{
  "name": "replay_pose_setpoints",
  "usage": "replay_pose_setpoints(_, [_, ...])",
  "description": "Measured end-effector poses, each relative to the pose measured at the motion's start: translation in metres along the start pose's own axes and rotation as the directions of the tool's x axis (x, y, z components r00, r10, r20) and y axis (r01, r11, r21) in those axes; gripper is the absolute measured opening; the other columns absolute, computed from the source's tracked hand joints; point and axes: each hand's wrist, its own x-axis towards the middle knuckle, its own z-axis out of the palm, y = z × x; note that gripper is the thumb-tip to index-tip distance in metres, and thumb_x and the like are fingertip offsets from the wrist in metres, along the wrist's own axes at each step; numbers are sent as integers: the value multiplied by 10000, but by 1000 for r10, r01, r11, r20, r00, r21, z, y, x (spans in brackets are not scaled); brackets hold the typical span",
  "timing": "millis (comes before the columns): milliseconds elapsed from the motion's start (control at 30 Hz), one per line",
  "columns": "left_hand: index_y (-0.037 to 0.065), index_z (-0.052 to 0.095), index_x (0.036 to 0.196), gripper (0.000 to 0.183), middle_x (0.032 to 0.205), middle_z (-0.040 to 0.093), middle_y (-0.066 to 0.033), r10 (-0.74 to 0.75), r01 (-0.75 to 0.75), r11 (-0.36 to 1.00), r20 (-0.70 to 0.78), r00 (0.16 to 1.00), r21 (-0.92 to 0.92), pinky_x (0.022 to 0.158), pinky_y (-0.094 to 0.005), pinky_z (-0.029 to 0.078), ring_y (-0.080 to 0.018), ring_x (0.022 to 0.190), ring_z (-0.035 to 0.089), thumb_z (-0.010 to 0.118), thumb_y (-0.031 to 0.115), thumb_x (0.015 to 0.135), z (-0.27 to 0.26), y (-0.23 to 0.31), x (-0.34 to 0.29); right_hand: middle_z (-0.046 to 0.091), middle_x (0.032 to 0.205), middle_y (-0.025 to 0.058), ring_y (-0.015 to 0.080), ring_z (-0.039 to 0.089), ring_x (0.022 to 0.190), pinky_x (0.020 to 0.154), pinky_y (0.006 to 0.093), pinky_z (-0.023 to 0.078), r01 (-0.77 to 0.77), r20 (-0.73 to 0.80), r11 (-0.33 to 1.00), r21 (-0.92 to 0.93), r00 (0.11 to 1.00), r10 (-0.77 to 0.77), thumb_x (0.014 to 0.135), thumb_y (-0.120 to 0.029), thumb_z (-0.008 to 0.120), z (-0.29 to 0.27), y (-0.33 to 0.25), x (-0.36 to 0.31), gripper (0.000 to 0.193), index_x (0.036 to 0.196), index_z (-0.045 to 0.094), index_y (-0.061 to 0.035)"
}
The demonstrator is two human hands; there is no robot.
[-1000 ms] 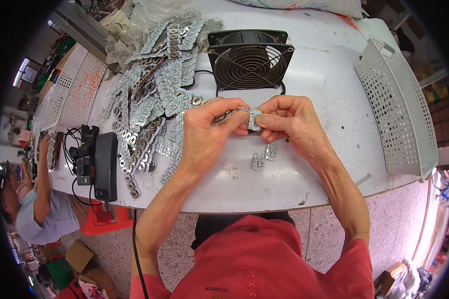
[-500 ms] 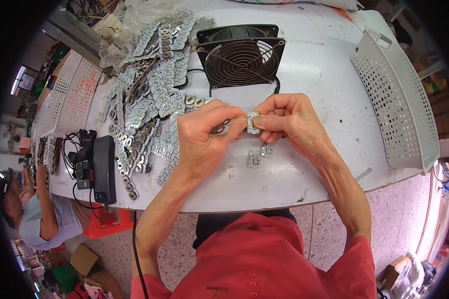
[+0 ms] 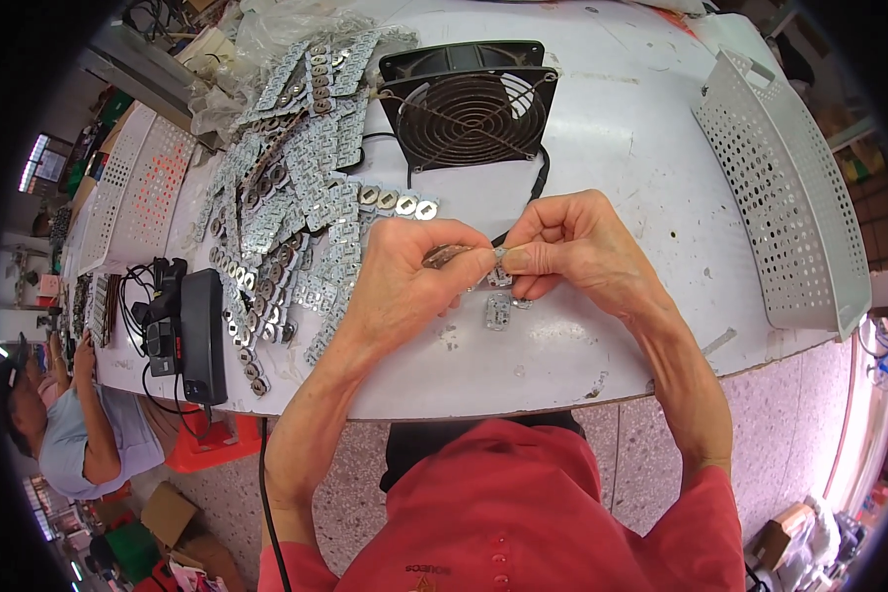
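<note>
My left hand [image 3: 405, 276] is closed around a short strip of small metal-and-board pieces [image 3: 448, 255], which shows brownish between thumb and forefinger. Thumb to forefinger, my right hand [image 3: 587, 252] pinches a small silvery board [image 3: 501, 277] where the two hands' fingertips meet. Fingers cover most of that board, so whether it is joined to the strip cannot be seen. On the table just below the fingertips lies a loose silvery board [image 3: 497, 313]. Another small board [image 3: 523, 303] sits beside it, partly under my right fingers.
A big heap of similar strips [image 3: 306, 187] spreads over the table's left side. Beyond my hands stands a black fan [image 3: 472, 118] with a wire guard. A perforated basket [image 3: 789, 197] is at right, another basket [image 3: 133, 187] at left, near a black power adapter [image 3: 203, 335].
Both hands have dipped slightly at the fingertips. The small board between them, facing up and plain to see before, is now tilted and mostly covered by my fingers.
</note>
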Motion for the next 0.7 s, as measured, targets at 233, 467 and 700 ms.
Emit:
replay_pose_setpoints(233, [-43,656,763,124,565,598,-65,113,-112,978,3,994,178,484,-242,421,-81,513,529,615,60,707,-1,-6,0,630,710,95,117,604,569,543,215,518,45,-193,998,47,981,-35,783,-86,650,-16,-2,0,115,786,617,24])
replay_pose_setpoints(467, [-27,672,843,148,601,617,-68,147,-144,965,3,989,220,522,-257,473,-99,562,592,638,47,720,-1,-6,-1,630,695,92,119,600,586,542,224,505,79,-158,995,54,985,-70,757,-98,671,-6,1,1,138,798,625,26])
replay_pose_setpoints(700, [-23,645,990,199,755,633,-92,1,-13,951,-41,999,-308,567,-227,533,-125,617,618,616,23,799,-3,-5,3,639,712,86,102,601,565,522,205,502,119,-114,989,84,987,-109,784,-98,663,2,4,-1,132,836,624,18])
